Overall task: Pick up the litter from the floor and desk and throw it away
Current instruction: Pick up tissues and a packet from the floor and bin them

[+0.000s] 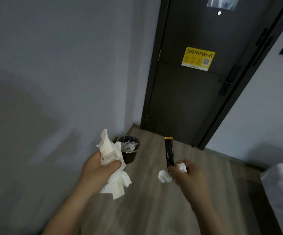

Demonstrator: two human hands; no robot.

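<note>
Both hands are full here. The left hand (98, 168) has its fingers curled tight round a bunch of white tissues (109, 154). There's a printed wrapper mixed in, one end sticks up above the knuckles and the rest hangs down below the palm. The right hand (188, 175) is closed too, pinching a slim black packet (169, 153) with a gold tip that stands upright above the fingertips. A small crumpled paper ball (181, 167) is tucked in the same grip, just beside the packet. A second white ball (164, 176) sits right at the left edge of those fingers. I honestly can't tell if it's held or loose.

The bin (132, 154) is just past the left hand's fingers and partly hidden by the tissues. It's small, dark and round, with a clear liner and some wrappers already in it, and it stands on the wood floor (154, 209) against the wall (61, 73). Well beyond both hands there's a dark door (188, 102) with a yellow Wi-Fi sticker (198, 58).
</note>
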